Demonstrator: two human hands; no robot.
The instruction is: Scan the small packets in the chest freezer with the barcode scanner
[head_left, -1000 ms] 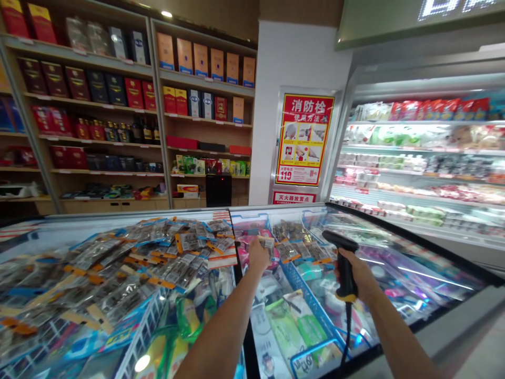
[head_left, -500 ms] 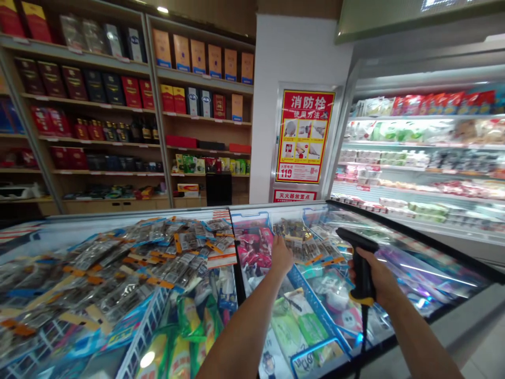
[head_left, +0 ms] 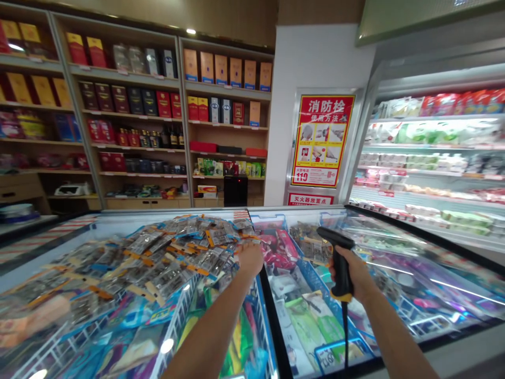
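Observation:
My right hand (head_left: 358, 273) is wrapped around the grip of a black handheld barcode scanner (head_left: 341, 266), its head pointing left. A dark cable hangs from its yellow-trimmed base. My left hand (head_left: 250, 258) is curled closed at the black frame (head_left: 271, 310) between the freezer's two halves, its fingertips hidden. Just left of it lies a pile of small clear packets (head_left: 185, 252) with orange and blue ends. Pink packages (head_left: 278, 247) sit in the freezer right of that hand. Below the scanner are green and white bags (head_left: 305, 323) and a blue basket (head_left: 315, 279).
Shelves of boxed goods (head_left: 130, 100) line the back wall. A red fire-hydrant poster (head_left: 322, 142) hangs on the white pillar. At right stands a lit open refrigerated case (head_left: 434, 147). A dark device (head_left: 235, 192) stands behind the freezer.
My view has turned left. My left hand has moved from above the pink packages leftward to the black frame beside the packet pile. My right hand still holds the barcode scanner.

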